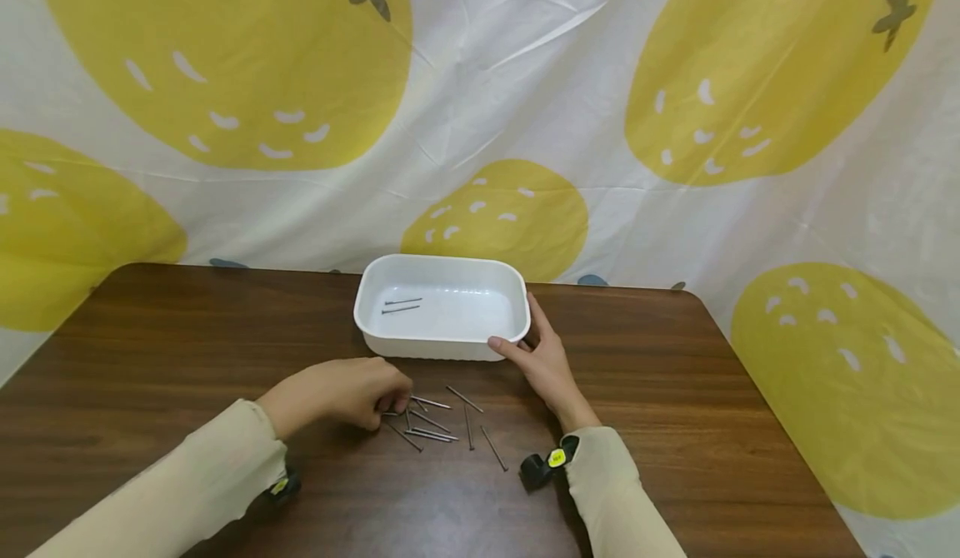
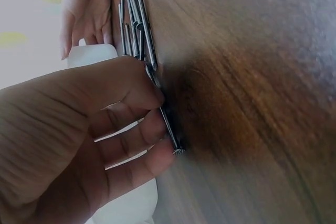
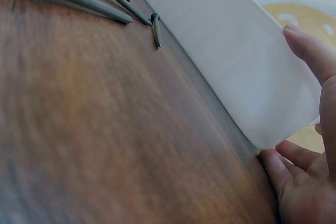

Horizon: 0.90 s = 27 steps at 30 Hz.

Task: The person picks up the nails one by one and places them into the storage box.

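Observation:
With curled fingers, my left hand (image 1: 341,393) pinches a nail (image 2: 169,128) at the left side of a loose pile of nails (image 1: 432,435) on the table. The nail's head pokes out beside the fingertips in the left wrist view. Behind the pile stands a white rectangular container (image 1: 435,348), with two nails (image 1: 401,310) lying inside toward its left. My right hand (image 1: 551,371) grips this container at its near right corner, the thumb on the rim and the other fingers around the side, partly hidden in the head view.
Several single nails (image 1: 493,449) lie scattered to the right of the pile, in front of the container. The brown wooden table (image 1: 712,425) ends at a white cloth (image 1: 480,83) with yellow fruit prints, hanging behind it.

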Tool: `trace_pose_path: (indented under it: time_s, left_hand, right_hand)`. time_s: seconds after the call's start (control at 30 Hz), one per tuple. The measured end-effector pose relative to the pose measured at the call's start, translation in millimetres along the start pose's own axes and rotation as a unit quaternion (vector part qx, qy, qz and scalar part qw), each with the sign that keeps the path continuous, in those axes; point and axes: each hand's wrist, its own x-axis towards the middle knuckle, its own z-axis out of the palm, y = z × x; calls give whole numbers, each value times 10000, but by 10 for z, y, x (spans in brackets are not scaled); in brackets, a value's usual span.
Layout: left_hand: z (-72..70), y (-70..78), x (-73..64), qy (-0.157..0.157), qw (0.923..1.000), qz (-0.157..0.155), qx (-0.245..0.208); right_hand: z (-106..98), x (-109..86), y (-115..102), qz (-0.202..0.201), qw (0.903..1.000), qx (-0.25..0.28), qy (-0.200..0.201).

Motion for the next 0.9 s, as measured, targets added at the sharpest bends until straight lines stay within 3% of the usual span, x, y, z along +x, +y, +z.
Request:
trace_pose_path:
  time_s: [0.17,0.67,0.9]
  left_hand:
    - [-2,5,-15,17,10000,-63,-27]
    - [-183,14,13,645,9952,712,172]
    - [-430,115,137,747,9933,760,450]
  right_hand:
    - [12,10,-1,-14,10000,-17,-22]
    - [3,-9,4,40,10000,-78,-7]
    - [-2,3,11,7,10000,-59,35]
